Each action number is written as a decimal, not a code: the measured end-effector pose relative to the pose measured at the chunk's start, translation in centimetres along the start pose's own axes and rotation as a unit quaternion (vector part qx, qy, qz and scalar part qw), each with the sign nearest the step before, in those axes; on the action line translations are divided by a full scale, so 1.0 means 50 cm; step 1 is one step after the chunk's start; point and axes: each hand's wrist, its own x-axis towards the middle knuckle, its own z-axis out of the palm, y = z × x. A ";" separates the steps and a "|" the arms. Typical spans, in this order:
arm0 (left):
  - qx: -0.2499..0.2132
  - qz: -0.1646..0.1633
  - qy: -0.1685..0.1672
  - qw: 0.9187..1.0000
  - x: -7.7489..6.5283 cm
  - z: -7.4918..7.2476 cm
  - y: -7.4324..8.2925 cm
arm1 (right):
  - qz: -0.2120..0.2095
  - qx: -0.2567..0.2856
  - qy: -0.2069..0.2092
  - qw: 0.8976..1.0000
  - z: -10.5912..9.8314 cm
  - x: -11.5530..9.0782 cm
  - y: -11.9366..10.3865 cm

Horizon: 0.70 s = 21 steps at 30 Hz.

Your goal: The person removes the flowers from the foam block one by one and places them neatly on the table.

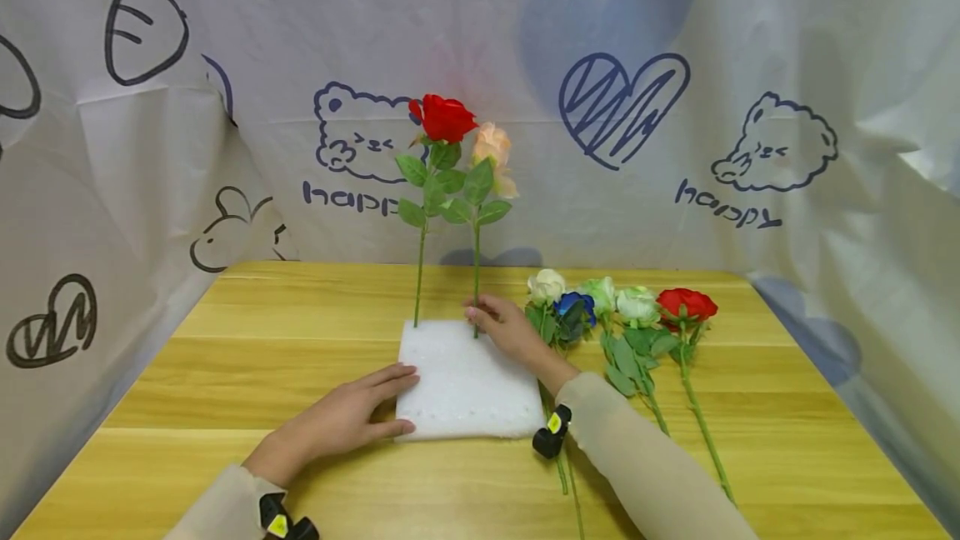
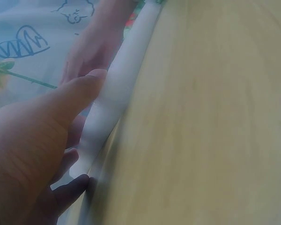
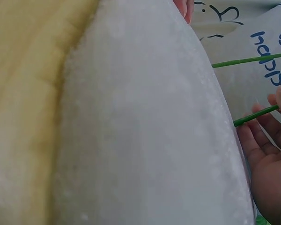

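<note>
A white foam block lies on the table with two artificial flowers standing upright in its far edge. The red rose is at the back left corner, and the peach rose stands to its right. My right hand holds the peach rose's green stem low down, just above the foam, between thumb and fingers. At the block's left side my left hand rests with its fingers extended, fingertips on the edge. In the left wrist view its thumb lies along the foam's side.
Several more flowers lie right of the block: a white rose, a blue one, pale green-white ones and a red rose. Their stems run toward the table's front, partly under the right forearm. A drawn-on white curtain hangs behind.
</note>
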 end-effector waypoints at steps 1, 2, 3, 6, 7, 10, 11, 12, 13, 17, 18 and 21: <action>0.000 0.001 0.001 1.000 0.000 0.000 0.000 | -0.003 0.000 -0.001 1.000 0.000 0.000 0.001; 0.000 0.004 0.002 1.000 0.000 0.000 0.000 | -0.002 -0.001 -0.001 1.000 0.001 0.000 0.000; 0.001 0.006 0.004 1.000 0.000 0.000 0.000 | -0.005 -0.001 -0.001 1.000 0.001 0.000 0.000; 0.002 0.006 0.004 1.000 0.001 0.000 0.000 | -0.014 0.001 -0.004 1.000 0.000 0.000 0.001; 0.002 0.006 0.003 1.000 0.001 0.000 0.000 | -0.016 0.003 -0.005 1.000 0.000 0.000 0.001; 0.002 0.004 -0.001 1.000 0.000 -0.001 0.001 | -0.017 0.007 -0.010 1.000 -0.002 0.000 0.002; 0.002 0.005 -0.001 1.000 0.000 -0.001 0.001 | -0.018 0.009 -0.013 1.000 -0.002 0.000 0.002; 0.003 0.006 0.000 1.000 0.000 -0.001 0.001 | -0.018 0.011 -0.015 1.000 -0.003 -0.001 0.003; 0.003 0.008 0.000 1.000 0.000 -0.001 0.001 | -0.020 0.014 -0.017 1.000 -0.004 -0.001 0.002; 0.006 0.004 -0.002 1.000 0.000 -0.001 0.000 | -0.024 0.024 -0.026 0.999 -0.006 -0.002 0.001; 0.007 0.005 -0.002 1.000 0.000 0.000 0.000 | -0.022 0.028 -0.028 0.999 -0.006 -0.003 0.001; 0.008 0.004 -0.001 1.000 -0.001 0.000 -0.001 | -0.011 0.042 -0.026 0.999 -0.007 -0.002 0.000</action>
